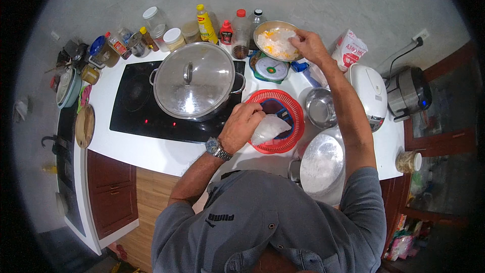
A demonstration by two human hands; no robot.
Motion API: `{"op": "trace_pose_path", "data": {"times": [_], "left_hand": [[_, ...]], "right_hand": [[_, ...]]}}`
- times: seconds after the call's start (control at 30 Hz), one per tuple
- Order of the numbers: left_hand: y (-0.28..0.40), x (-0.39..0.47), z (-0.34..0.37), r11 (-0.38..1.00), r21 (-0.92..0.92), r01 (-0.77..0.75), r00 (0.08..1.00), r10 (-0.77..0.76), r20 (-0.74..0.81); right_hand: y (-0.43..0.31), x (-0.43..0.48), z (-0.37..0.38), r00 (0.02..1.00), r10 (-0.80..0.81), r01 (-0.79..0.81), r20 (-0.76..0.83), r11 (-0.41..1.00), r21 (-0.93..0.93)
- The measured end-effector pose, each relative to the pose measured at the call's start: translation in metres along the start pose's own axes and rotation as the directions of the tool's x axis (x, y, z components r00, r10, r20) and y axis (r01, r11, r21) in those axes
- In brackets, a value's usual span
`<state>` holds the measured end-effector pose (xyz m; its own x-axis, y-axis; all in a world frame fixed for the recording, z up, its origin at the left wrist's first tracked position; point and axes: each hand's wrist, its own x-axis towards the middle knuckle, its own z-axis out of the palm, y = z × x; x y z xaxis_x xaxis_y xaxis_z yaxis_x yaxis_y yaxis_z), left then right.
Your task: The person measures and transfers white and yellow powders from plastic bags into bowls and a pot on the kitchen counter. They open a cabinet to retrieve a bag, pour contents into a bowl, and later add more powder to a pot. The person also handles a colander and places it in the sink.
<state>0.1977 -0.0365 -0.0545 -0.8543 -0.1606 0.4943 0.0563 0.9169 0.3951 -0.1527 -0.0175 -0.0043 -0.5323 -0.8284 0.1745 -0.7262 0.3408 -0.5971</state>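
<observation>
My left hand [240,128], with a watch on its wrist, grips the top of a clear plastic bag [269,128] with white contents. The bag hangs over a red plastic basket [296,121] that has a dark, blue-edged thing inside. My right hand [311,46] reaches over the right rim of a metal bowl [261,29], its fingers bunched at the food. White powder or grains and yellow bits [278,43] fill the bowl; a whitish, translucent patch lies by the fingertips, and whether they hold it is unclear. A dial kitchen scale [271,69] stands at the bowl's near side.
A large lidded steel pot [193,83] stands on the black cooktop [132,113], where red lights glow. Bottles and jars [173,38] line the wall. Rightward are a small steel bowl [320,108], a large metal pan [322,165], a white rice cooker [366,91] and a seasoning bag [348,49].
</observation>
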Motion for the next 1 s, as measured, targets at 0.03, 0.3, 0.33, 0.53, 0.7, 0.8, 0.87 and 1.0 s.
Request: {"op": "trace_pose_path", "data": {"times": [0.03, 0.3, 0.33, 0.53, 0.7, 0.8, 0.87, 1.0], "left_hand": [[0.0, 0.0, -0.001, 1.0, 0.001, -0.006, 1.0, 0.006, 0.007], [-0.004, 0.001, -0.001, 0.996, 0.069, -0.05, 0.999, 0.051, -0.011], [-0.003, 0.001, -0.001, 0.994, 0.089, -0.055, 0.998, 0.057, -0.024], [-0.001, -0.009, 0.003, 0.984, 0.178, -0.03, 0.993, 0.05, -0.109], [-0.001, -0.008, 0.003, 0.979, 0.204, -0.028, 0.985, 0.062, -0.163], [-0.001, -0.007, 0.009, 0.969, 0.246, 0.005, 0.983, 0.04, -0.179], [-0.003, -0.006, 0.014, 0.976, 0.215, 0.041, 0.986, -0.005, -0.166], [-0.002, -0.005, 0.017, 0.984, 0.166, 0.071, 0.98, -0.038, -0.193]], "right_hand": [[0.002, -0.001, 0.0, 1.0, 0.011, -0.01, -0.011, 0.999, 0.039], [0.003, -0.008, -0.007, 0.995, 0.084, -0.071, -0.049, 0.971, 0.23], [0.002, -0.009, -0.009, 0.994, 0.096, -0.08, -0.054, 0.966, 0.247], [-0.004, -0.029, -0.004, 0.992, 0.121, -0.089, -0.025, 0.837, 0.539], [-0.043, -0.095, -0.004, 0.969, 0.124, -0.248, 0.216, 0.555, 0.794], [-0.051, -0.129, -0.001, 0.919, 0.057, -0.384, 0.39, 0.355, 0.852], [-0.057, -0.146, 0.003, 0.882, 0.028, -0.467, 0.47, 0.18, 0.866], [-0.066, -0.164, 0.01, 0.885, -0.06, -0.461, 0.463, 0.044, 0.887]]}}
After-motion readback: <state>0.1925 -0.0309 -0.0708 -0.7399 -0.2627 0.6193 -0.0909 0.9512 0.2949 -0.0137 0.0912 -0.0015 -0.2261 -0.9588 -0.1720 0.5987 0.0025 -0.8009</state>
